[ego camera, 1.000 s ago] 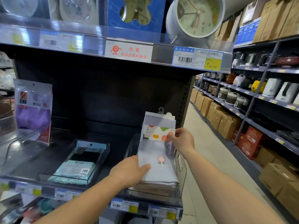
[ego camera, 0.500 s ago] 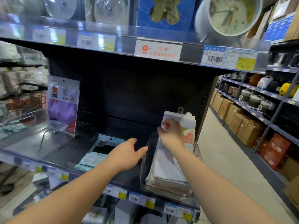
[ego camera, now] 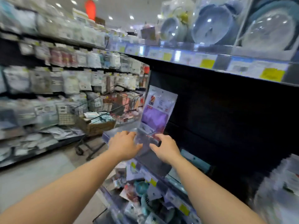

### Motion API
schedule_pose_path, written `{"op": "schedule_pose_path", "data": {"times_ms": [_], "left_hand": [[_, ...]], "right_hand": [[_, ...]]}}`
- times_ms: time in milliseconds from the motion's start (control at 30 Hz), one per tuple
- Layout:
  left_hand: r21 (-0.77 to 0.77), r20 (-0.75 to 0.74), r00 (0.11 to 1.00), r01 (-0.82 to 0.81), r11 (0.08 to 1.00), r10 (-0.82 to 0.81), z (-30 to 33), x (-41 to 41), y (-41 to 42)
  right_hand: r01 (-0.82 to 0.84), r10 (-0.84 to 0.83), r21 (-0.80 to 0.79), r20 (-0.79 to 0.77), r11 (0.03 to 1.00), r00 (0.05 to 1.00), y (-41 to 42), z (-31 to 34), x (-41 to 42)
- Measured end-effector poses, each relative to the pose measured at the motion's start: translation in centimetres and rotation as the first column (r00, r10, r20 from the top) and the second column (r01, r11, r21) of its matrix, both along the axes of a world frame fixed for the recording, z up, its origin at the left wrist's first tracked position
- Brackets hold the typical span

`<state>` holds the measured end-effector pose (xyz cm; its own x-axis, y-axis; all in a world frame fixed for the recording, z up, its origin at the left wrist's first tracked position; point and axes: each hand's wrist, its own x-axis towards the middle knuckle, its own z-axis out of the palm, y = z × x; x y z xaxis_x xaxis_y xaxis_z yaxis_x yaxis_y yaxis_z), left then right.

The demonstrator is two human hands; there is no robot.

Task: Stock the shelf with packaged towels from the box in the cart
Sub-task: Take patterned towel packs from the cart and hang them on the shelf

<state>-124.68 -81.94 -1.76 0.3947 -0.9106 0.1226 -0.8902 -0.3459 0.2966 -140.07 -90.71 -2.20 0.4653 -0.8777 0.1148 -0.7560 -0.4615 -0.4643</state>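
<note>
Spread loosely, blurred by motion: fingers [ego camera: 129, 136] of the left hand [ego camera: 124, 145], extended toward the clear plastic shelf tray [ego camera: 113, 135], seemingly touching its near edge, though contact could not be told for sure. Curled slightly at a dark red-and-black strip [ego camera: 153, 139] at the tray's front: fingertips of the right hand [ego camera: 165, 149]; whether pinching or merely touching, could not be told. Stood upright just behind both hands: a glossy, flat, rectangular towel package [ego camera: 157, 110], white header card above, purple cloth below, leaning against the dark back panel [ego camera: 226, 118] of the shelf. Well apart to the left, in the aisle: a wire shopping cart [ego camera: 113, 101] carrying a brown cardboard box [ego camera: 95, 126] with pale teal and white packaged towels [ego camera: 98, 116] heaped inside. Above, behind a shiny clear rail with yellow price labels [ego camera: 207, 63]: round alarm clocks [ego camera: 215, 25] in transparent domed packs. Below the tray: jumbled small goods, too smeared to name. Across the aisle: hanging rows of soft white packs [ego camera: 72, 80].
</note>
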Motion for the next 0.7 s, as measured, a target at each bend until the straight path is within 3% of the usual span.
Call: {"op": "schedule_pose_path", "data": {"times_ms": [367,700], "left_hand": [[0.054,0.03,0.957,-0.291,0.955,0.29,-1.5,26.7,6.6],[0.108,0.001,0.881,-0.47,0.876,0.472,-3.7,40.2,8.9]], "right_hand": [[-0.295,0.296,0.098,-0.001,0.951,0.955,2.9,-1.4,28.6],[-0.39,0.399,0.154,-0.027,0.908,0.917,3.0,-3.4,43.6]]}}
